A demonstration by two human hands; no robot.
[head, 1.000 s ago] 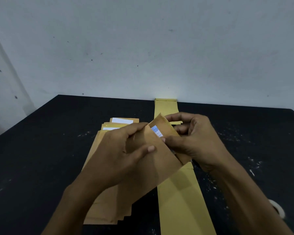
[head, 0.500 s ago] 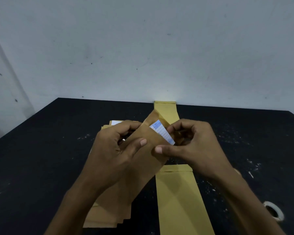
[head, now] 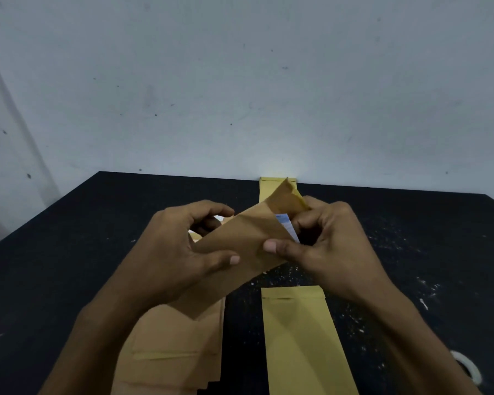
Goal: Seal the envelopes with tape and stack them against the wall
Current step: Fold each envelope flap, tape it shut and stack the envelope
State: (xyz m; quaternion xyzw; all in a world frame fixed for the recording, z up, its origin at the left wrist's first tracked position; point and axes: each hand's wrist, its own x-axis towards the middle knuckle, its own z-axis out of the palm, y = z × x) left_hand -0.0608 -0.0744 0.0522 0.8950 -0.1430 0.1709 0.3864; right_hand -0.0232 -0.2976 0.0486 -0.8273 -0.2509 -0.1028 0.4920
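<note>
A brown envelope point(head: 240, 246) is held tilted above the black table point(head: 69, 252), its open flap end between the right hand's point(head: 334, 246) curled fingers and thumb, where a white slip point(head: 287, 228) shows. The left hand point(head: 177, 252) pinches its middle. Below the fingers lie an envelope pile point(head: 177, 346) and a yellow envelope point(head: 300, 337); a tape roll point(head: 468, 366) sits beyond the right wrist.

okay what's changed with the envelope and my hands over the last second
Both hands, left hand and right hand, lifted the held envelope up and away, flap end toward the wall. The white slip shows more. Both grips, the pile and the tape roll stayed.
</note>
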